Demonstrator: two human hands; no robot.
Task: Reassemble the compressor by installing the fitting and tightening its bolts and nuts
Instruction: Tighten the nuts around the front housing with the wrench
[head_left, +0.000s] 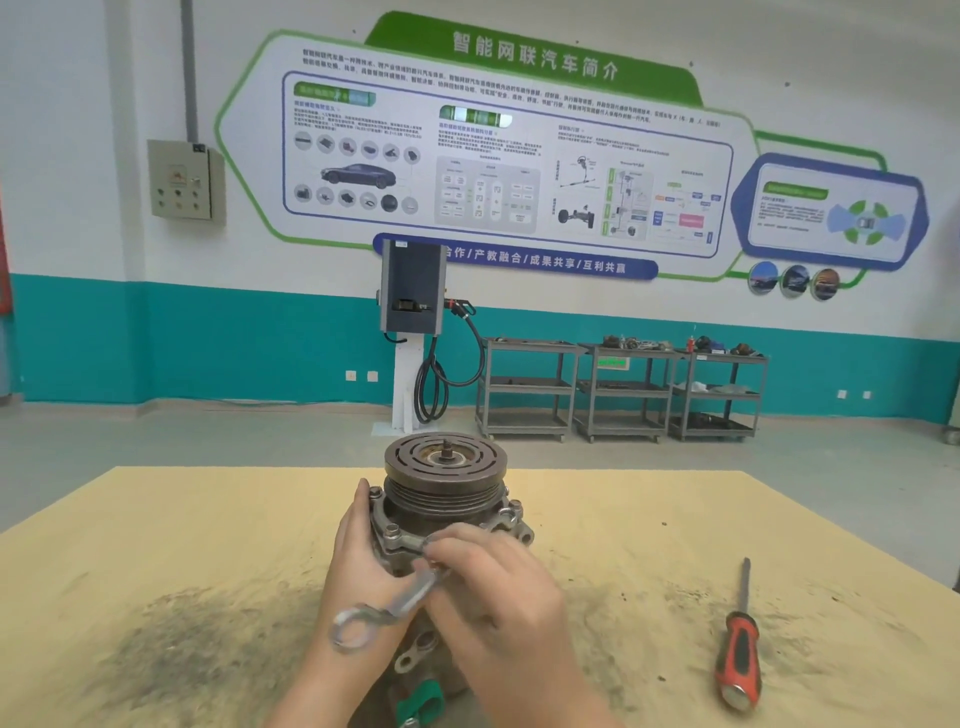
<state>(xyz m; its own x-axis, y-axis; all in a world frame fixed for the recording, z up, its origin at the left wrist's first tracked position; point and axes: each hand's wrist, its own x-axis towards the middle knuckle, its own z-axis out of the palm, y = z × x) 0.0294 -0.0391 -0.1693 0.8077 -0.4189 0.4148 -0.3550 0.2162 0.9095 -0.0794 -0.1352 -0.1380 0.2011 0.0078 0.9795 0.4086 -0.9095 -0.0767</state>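
A grey metal compressor (447, 480) stands upright on the yellow table (182, 545), its grooved pulley and threaded shaft on top. Bolts ring its upper flange. My left hand (358, 561) wraps around the compressor's left side and holds it. My right hand (498, 587) grips a silver ring wrench (387, 608) near its far end, which sits at the front flange where my fingers hide the bolt. The wrench's free ring end points down and left, blurred. A green part (421, 699) shows at the compressor's base.
A red-and-black screwdriver (740, 644) lies on the table to the right. Dark grime stains the table on the left and right. Beyond the table stand a charging post (413, 332) and three grey carts (621, 387) along the teal wall.
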